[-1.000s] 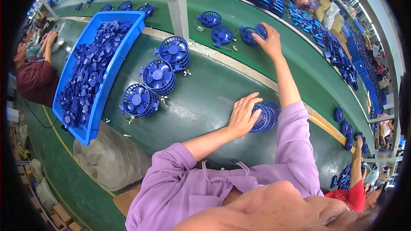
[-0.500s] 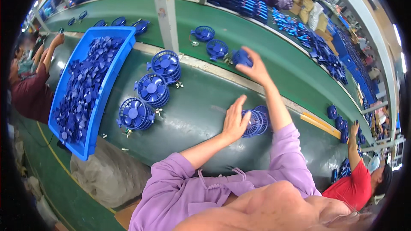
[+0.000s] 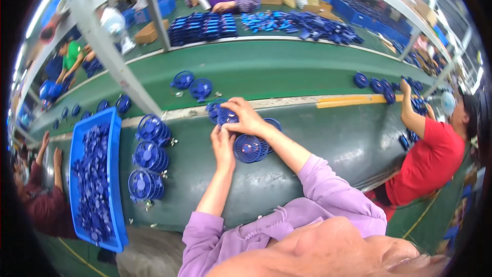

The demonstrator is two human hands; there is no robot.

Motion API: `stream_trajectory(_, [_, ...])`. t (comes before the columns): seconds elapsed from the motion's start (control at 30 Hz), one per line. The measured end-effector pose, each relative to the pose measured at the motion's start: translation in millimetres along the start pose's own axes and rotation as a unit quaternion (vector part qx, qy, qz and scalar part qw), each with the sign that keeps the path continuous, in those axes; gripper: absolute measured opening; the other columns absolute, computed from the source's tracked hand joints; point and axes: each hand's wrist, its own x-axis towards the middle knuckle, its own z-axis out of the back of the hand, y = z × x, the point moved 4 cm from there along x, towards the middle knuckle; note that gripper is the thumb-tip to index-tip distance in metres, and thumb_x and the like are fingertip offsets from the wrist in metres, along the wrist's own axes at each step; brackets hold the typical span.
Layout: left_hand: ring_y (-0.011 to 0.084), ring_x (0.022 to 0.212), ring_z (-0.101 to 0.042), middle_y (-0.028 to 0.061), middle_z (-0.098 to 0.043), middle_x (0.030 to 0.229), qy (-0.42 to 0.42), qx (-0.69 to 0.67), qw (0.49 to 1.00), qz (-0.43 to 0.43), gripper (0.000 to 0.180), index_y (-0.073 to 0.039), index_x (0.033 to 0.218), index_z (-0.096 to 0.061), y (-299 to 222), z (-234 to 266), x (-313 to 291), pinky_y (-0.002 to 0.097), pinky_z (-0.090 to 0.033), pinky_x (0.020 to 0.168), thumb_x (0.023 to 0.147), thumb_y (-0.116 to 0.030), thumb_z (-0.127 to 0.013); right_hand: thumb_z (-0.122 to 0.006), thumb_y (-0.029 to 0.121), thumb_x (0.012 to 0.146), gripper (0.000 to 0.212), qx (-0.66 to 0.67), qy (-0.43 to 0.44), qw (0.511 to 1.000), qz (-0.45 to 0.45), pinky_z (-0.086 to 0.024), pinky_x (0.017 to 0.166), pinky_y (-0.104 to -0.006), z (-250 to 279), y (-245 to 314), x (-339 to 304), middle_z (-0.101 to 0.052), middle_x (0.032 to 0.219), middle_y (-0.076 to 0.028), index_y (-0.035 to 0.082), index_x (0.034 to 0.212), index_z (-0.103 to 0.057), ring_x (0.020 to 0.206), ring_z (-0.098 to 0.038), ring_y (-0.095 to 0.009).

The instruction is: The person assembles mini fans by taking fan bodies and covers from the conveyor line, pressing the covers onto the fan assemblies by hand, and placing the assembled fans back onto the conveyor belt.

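Observation:
A blue round fan housing [image 3: 215,109] is held between my two hands over the near edge of the green belt. My right hand [image 3: 248,120] grips it from the right, fingers curled over its rim. My left hand [image 3: 223,149] reaches up from below, its closed fingertips against the lower edge; my fingers partly hide the housing. Just right of my left hand, beneath my right wrist, several round blue fan grilles [image 3: 249,149] lie overlapping on the dark green table. Farther off on the belt sit two more fan housings, the nearer one [image 3: 200,90] close to my hands.
To the left stand three stacks of blue fan housings with blades [image 3: 147,155], beside a blue tray [image 3: 120,200] full of fan blades. A metal post [image 3: 110,54] rises behind them. Yellow strips [image 3: 353,101] lie along the belt edge. A co-worker in red [image 3: 425,166] works at right.
My right hand has brought the fan housing back from the belt toward me. My left hand has left the grilles and closed on the housing. The view has turned to the right.

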Motion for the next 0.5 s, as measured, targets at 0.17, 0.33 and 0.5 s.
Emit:
stream_trajectory(0.17, [0.0111, 0.085, -0.06, 0.0027, -0.06, 0.099, 0.05, -0.053, 0.997, 0.029, 0.027, -0.006, 0.115, -0.048, -32, -24, -15, 0.0291, -0.051, 0.074, 0.099, -0.028, -0.049, -0.075, 0.033, 0.074, 0.062, 0.079, -0.008, 0.997, -0.016, -0.037, 0.104, -0.04, 26, 18, -13, -0.048, 0.127, -0.018, 0.01, 0.128, -0.055, 0.123, -0.045, -0.032])
stream_trajectory(0.33, [0.0118, 0.083, -0.062, 0.0034, -0.062, 0.097, 0.08, -0.053, 0.995, 0.042, 0.023, -0.007, 0.111, -0.053, -37, -32, -16, 0.0276, -0.053, 0.071, 0.1, -0.026, -0.046, -0.076, 0.032, 0.072, 0.064, 0.141, -0.019, 0.99, -0.014, -0.037, 0.105, -0.0403, 40, 17, -17, -0.05, 0.126, -0.017, 0.007, 0.127, -0.055, 0.123, -0.046, -0.031])
stream_trajectory(0.5, [0.0115, 0.083, -0.062, 0.0068, -0.064, 0.104, 0.184, 0.199, 0.957, 0.105, 0.036, -0.004, 0.12, -0.057, -31, -13, -9, 0.0242, -0.052, 0.065, 0.097, -0.031, -0.051, -0.078, 0.025, 0.069, 0.057, 0.047, -0.048, 0.998, 0.0, -0.044, 0.097, -0.0387, 56, -14, -11, -0.055, 0.119, -0.014, 0.008, 0.12, -0.058, 0.114, -0.052, -0.028])
